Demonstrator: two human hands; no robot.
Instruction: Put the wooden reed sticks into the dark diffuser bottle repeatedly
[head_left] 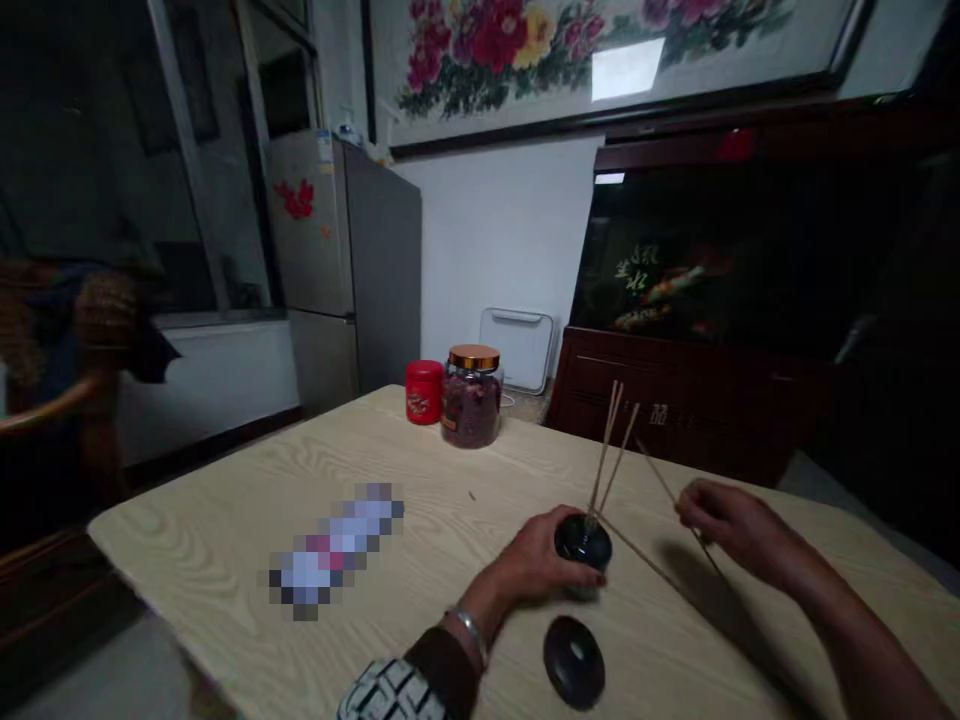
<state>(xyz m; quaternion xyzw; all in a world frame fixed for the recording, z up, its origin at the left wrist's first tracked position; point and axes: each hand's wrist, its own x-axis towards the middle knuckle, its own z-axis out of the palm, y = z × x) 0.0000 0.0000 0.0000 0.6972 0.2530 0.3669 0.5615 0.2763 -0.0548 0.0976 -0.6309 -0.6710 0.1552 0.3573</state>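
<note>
Nearest: your left sleeve, with a checked cuff and a metal bangle at the wrist, and your bare right forearm coming in from the lower right.

Table: a pale wood-grain tabletop runs beneath everything here.

Behind: a large peony painting hangs above a dark aquarium on a wooden cabinet, with a grey fridge to the left.

Left hand: clenched around the side of a dark round jar, which it keeps steady on the tabletop.

Right hand: half closed and raised beside the jar. It may be pinching a stick, but the light is too poor to tell.

Sticks: thin reed sticks fan out of the jar's mouth, which holds them only at their lower ends, so they lean. One slants close to your right hand.

Lid: a black round lid lies apart, just in front of the jar.

Farther off: a glass jar with a gold lid stands beside a red tin.
</note>
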